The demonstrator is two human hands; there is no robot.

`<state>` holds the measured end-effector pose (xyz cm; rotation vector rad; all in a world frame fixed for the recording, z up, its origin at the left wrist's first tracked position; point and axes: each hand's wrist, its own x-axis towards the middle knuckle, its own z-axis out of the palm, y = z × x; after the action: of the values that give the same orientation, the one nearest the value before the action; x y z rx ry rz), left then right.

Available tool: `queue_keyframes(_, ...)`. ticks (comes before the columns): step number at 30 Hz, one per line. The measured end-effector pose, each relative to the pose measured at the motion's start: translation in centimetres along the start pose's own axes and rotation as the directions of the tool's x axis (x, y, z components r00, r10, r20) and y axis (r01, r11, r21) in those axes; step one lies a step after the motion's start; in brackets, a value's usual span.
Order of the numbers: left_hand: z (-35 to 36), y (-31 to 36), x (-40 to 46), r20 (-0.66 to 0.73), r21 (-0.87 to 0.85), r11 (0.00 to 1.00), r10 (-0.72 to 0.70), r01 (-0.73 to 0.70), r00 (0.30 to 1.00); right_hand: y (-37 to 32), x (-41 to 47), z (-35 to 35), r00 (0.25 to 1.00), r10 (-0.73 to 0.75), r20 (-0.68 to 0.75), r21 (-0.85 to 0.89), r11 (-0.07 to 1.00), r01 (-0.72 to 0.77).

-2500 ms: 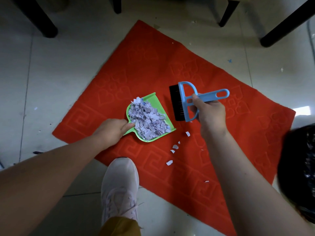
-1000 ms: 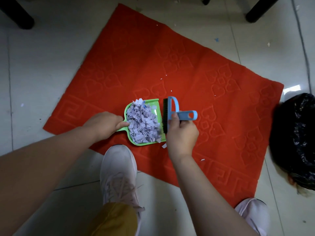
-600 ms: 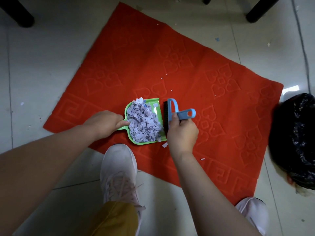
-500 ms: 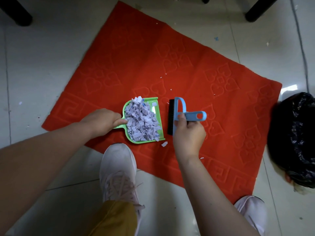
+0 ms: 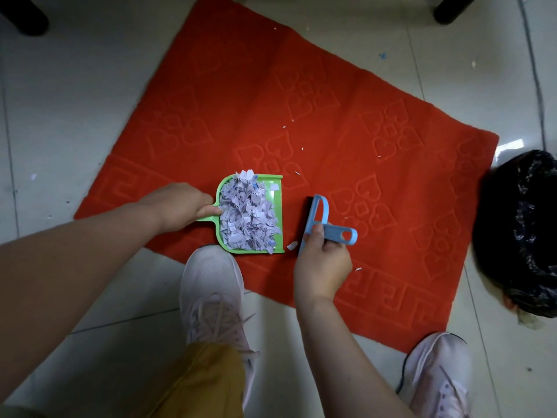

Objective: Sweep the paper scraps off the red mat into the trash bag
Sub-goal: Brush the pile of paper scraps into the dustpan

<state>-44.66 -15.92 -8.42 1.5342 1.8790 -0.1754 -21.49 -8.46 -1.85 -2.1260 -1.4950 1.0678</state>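
A red mat (image 5: 346,122) lies on the tiled floor. On its near edge sits a green dustpan (image 5: 277,206) heaped with white paper scraps (image 5: 248,215). My left hand (image 5: 180,206) grips the dustpan's handle. My right hand (image 5: 322,260) holds a blue brush (image 5: 319,218) by its handle, bristles down, a little to the right of the pan's open lip. One loose scrap (image 5: 291,245) lies between pan and brush, another scrap (image 5: 358,269) just right of my hand. Tiny bits dot the mat's middle. The black trash bag (image 5: 518,233) stands open off the mat's right end.
My two white shoes (image 5: 211,294) (image 5: 437,372) stand at the mat's near edge, the left one touching it below the dustpan. Dark furniture legs (image 5: 27,19) (image 5: 452,7) stand at the far corners. Small specks lie on the floor tiles around the mat.
The brush swept stray scraps leftward up against the dustpan, then drew back to the right, leaving a gap. My left hand kept its hold on the pan. The camera shifted, bringing the bag into view.
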Motion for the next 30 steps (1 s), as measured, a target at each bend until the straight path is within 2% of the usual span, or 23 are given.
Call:
queue_keyframes(3,0.4,0.1,-0.1,-0.003,-0.007,1.000,-0.014,0.014,1.000,-0.1,0.2,0.6,1.000,0.016,0.009,0.110,0.994,-0.017)
queue_keyframes(6,0.5,0.0,-0.1,-0.002,-0.011,1.000,-0.016,0.016,1.000,0.4,1.0,0.3,0.998,0.002,-0.057,0.144,0.989,0.006)
queue_keyframes(17,1.3,0.9,0.2,-0.011,-0.060,0.998,0.006,-0.007,1.000,1.5,2.1,-2.4,0.991,-0.006,-0.137,0.149,0.989,0.026)
queue_keyframes(22,1.2,3.6,1.5,-0.024,-0.108,0.992,0.063,-0.065,0.998,2.3,3.8,-4.8,0.977,-0.018,-0.210,0.121,0.992,0.044)
queue_keyframes(30,1.0,9.5,4.0,-0.021,-0.106,0.983,0.151,-0.153,0.988,5.5,5.9,-8.8,0.958,0.031,-0.286,0.056,0.998,-0.015)
